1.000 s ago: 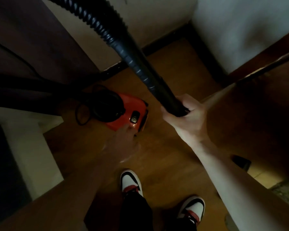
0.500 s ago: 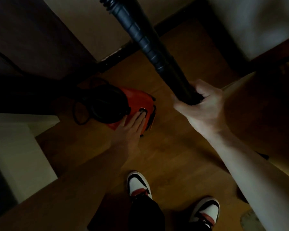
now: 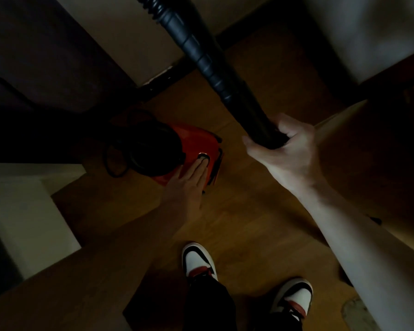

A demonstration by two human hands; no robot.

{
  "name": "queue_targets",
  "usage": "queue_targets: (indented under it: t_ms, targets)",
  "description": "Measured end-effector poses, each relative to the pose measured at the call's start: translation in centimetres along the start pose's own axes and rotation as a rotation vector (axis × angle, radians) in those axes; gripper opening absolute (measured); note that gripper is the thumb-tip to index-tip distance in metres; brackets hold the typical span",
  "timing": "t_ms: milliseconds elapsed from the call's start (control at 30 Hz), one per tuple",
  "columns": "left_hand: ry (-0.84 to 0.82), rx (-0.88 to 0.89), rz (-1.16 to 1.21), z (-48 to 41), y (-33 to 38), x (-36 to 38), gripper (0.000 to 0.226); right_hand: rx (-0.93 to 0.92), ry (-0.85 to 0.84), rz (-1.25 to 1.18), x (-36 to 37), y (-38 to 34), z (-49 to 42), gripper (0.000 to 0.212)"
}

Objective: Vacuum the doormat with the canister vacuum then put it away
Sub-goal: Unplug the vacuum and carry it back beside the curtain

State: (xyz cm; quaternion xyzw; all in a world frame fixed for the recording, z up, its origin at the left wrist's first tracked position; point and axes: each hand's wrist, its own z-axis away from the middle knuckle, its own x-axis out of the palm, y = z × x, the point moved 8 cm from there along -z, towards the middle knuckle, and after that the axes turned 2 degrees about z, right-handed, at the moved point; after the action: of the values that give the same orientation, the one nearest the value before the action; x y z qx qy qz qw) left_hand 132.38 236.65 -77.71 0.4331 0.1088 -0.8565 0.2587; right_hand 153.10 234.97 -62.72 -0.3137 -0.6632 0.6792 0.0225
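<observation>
The red canister vacuum (image 3: pixel 194 142) stands on the wooden floor near the wall, with a dark cord coiled at its left side. My left hand (image 3: pixel 189 182) lies on its top with straight fingers, the fingertips pressing a small button (image 3: pixel 203 156). My right hand (image 3: pixel 287 151) grips the lower end of the black ribbed hose (image 3: pixel 201 56), which rises towards the upper left and out of frame. A grey patch at the bottom right corner may be the doormat (image 3: pixel 354 311); too little shows to tell.
My two white, black and red sneakers (image 3: pixel 198 259) stand on the floor (image 3: pixel 249 223) below the vacuum. A dark door or panel (image 3: pixel 46 68) fills the upper left, a white block (image 3: pixel 22 211) the left. White walls with a dark skirting board (image 3: pixel 167 75) close the back.
My left hand has reached forward onto the vacuum's top and now presses its button. My right hand stays round the hose end. The view has tilted slightly.
</observation>
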Motion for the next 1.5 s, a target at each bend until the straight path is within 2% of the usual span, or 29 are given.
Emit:
queue_targets:
  t_ms: [167,267,433,533,633,733,833,967,1033,1100,1167,1300,1400,1500]
  targets:
    - [0.002,-0.073,0.103,1.1,0.0,-1.4,0.083,0.058,-0.045,0.007,-0.4,-0.5,0.3,0.022]
    - [0.06,-0.153,0.243,1.7,0.1,-3.8,0.085,0.094,-0.113,-0.008,-0.3,-0.8,0.3,0.021]
    - [0.148,-0.26,0.459,5.3,0.3,-9.2,0.087,0.106,-0.136,-0.087,-1.7,-2.8,0.8,0.016]
    - [0.178,-0.325,0.588,8.0,0.4,-12.0,0.084,0.14,-0.17,-0.102,-2.7,-4.7,0.9,0.032]
    - [0.222,-0.404,0.721,10.8,0.0,-13.9,0.082,0.098,-0.193,-0.131,-3.2,-7.7,0.7,0.025]
    - [0.258,-0.502,0.864,13.9,-1.3,-15.3,0.083,0.099,-0.197,-0.062,-3.2,-11.1,0.2,0.015]
    - [0.289,-0.554,0.942,17.5,-3.0,-16.5,0.084,0.03,-0.194,-0.055,-2.4,-14.8,-0.7,0.018]
    - [0.361,-0.593,1.022,23.7,-5.8,-18.5,0.074,-0.136,-0.206,-0.054,-0.5,-19.9,-2.0,0.022]
    - [0.398,-0.595,1.032,26.5,-7.6,-19.8,0.077,-0.151,-0.216,-0.055,0.7,-22.0,-2.6,0.023]
    - [0.489,-0.608,1.03,28.8,-10.1,-21.2,0.078,-0.158,-0.229,-0.042,2.3,-23.7,-3.1,0.023]
    - [0.591,-0.637,1.023,30.3,-12.8,-22.7,0.066,-0.147,-0.243,-0.037,3.8,-25.2,-3.6,0.02]
    - [0.924,-0.691,0.968,32.2,-18.0,-27.4,0.046,-0.108,-0.286,-0.073,6.9,-28.0,-4.4,0.013]
    - [1.138,-0.742,1.032,33.0,-21.4,-30.2,0.035,-0.089,-0.287,-0.112,8.7,-29.4,-4.8,0.013]
    - [1.294,-0.816,1.181,33.7,-24.2,-33.0,0.031,-0.172,-0.307,-0.091,10.0,-31.3,-5.8,0.013]
